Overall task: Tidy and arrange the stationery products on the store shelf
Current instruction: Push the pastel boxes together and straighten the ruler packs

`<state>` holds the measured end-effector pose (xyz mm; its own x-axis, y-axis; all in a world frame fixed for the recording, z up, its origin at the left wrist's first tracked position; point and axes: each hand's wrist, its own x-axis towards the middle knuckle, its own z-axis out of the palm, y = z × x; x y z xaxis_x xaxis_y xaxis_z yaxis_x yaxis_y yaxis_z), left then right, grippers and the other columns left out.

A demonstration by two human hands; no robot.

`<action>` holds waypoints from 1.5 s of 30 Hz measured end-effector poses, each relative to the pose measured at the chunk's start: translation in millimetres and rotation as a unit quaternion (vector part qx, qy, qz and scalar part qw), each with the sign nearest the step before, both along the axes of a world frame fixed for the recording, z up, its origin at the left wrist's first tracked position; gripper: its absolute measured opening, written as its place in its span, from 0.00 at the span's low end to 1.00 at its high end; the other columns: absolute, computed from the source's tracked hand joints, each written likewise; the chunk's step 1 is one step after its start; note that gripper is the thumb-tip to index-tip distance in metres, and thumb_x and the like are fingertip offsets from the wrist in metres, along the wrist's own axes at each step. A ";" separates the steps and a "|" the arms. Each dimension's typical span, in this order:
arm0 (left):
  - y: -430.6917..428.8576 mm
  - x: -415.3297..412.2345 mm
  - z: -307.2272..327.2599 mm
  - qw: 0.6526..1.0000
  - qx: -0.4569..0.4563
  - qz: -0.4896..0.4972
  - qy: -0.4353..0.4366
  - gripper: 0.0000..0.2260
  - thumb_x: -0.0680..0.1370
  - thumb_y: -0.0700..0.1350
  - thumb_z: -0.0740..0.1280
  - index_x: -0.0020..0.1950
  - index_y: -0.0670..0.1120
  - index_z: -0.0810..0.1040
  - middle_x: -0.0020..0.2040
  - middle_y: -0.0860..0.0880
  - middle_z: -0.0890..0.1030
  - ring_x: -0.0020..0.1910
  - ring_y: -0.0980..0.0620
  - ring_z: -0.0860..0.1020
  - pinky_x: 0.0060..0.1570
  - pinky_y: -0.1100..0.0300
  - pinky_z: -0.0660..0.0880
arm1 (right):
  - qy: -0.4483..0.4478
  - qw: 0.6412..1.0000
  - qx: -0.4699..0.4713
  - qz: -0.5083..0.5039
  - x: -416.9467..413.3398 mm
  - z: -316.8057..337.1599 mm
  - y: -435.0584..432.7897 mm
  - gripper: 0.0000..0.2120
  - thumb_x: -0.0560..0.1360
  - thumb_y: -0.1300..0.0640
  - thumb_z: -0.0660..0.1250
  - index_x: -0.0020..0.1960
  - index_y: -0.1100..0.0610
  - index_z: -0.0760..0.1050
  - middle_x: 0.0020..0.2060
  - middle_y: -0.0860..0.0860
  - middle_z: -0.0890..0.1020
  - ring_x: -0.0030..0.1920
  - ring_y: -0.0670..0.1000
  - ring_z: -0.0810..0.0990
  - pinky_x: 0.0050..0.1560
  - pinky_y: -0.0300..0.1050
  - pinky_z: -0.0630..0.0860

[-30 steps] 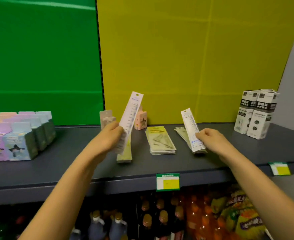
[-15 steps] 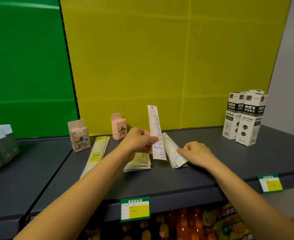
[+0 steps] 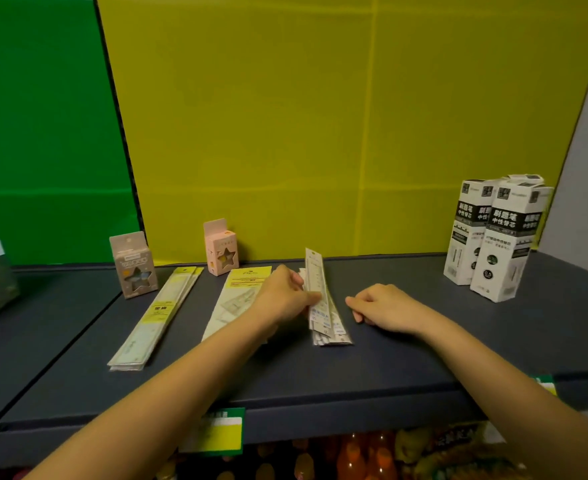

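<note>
Since the left hand [image 3: 285, 301] is already pinching the white ruler pack [image 3: 315, 284] from its left side, fingers curled round the edge, the bit that matters is how that pack lines up with the pile of white ruler packs [image 3: 332, 332] underneath. The held pack is tipped up. Its hang-tab end points at the yellow back panel [image 3: 320, 133] and its lower end is down touching the pile. The pile lies flat on the shelf [image 3: 406, 368] with its long axis running front to back, the near end drifting a little to the person's right. So the two axes are close but not quite matched, and the pile itself looks a bit fanned at the front.

The right hand [image 3: 384, 308] sits on the shelf just right of the pile, not touching it, fingers loosely curled and holding nothing as far as the view shows. It's the nearer hand to the pile's messy right edge, so it's probably the one to square things up while the left lays the pack down flat.

Worth watching: the set-square packs [image 3: 240, 299] lie right beside the left wrist, partly hidden under it, so a sloppy pull-back could nudge them.
</note>
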<state>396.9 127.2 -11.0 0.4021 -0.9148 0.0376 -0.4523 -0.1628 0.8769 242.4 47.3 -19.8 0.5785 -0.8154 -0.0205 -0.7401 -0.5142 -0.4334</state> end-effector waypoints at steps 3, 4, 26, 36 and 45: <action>1.8 -5.0 -2.3 0.997 0.045 0.006 -0.067 0.13 0.73 0.45 0.70 0.50 0.46 0.67 0.54 0.43 0.80 0.53 0.46 0.79 0.54 0.50 0.76 | 0.011 0.999 0.000 0.033 0.1 -0.1 -6.8 0.22 0.79 0.46 0.54 0.28 0.49 0.71 0.28 0.45 0.74 0.33 0.46 0.72 0.46 0.45 0.69; 2.3 -6.8 -2.2 0.993 0.064 0.003 -0.096 0.15 0.73 0.47 0.70 0.53 0.45 0.67 0.55 0.43 0.79 0.53 0.47 0.78 0.54 0.52 0.75 | 0.015 0.999 0.003 0.040 -0.1 0.1 -8.5 0.22 0.79 0.46 0.54 0.28 0.49 0.71 0.28 0.46 0.74 0.33 0.46 0.72 0.46 0.45 0.69; -63.2 -27.2 0.6 0.986 0.038 0.091 0.132 0.26 0.81 0.47 0.53 0.75 0.37 0.48 0.73 0.39 0.62 0.70 0.41 0.65 0.65 0.54 0.64 | -0.038 0.996 0.076 -0.035 56.6 6.9 -38.4 0.18 0.77 0.63 0.52 0.63 0.61 0.74 0.61 0.60 0.76 0.49 0.55 0.73 0.46 0.43 0.67; -55.1 -5.5 -22.0 0.963 0.030 0.032 0.267 0.25 0.80 0.54 0.52 0.74 0.42 0.59 0.75 0.41 0.62 0.73 0.44 0.62 0.73 0.49 0.57 | -0.407 0.835 0.363 -0.071 20.4 12.3 13.5 0.22 0.81 0.56 0.54 0.72 0.63 0.60 0.73 0.56 0.63 0.73 0.52 0.61 0.73 0.44 0.59; -48.8 -15.2 -42.7 0.947 0.003 -0.003 0.322 0.22 0.80 0.52 0.54 0.72 0.45 0.62 0.64 0.42 0.76 0.57 0.45 0.77 0.47 0.52 0.76 | -0.464 0.761 0.446 -0.082 35.8 5.7 49.7 0.23 0.81 0.47 0.49 0.67 0.58 0.70 0.56 0.56 0.80 0.58 0.57 0.79 0.51 0.49 0.75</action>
<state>381.7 78.4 -53.7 0.3355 -0.9161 -0.2194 0.1745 -0.1684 0.9701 278.2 96.9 -14.0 0.5730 -0.7797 -0.2525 0.0756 0.3571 -0.9310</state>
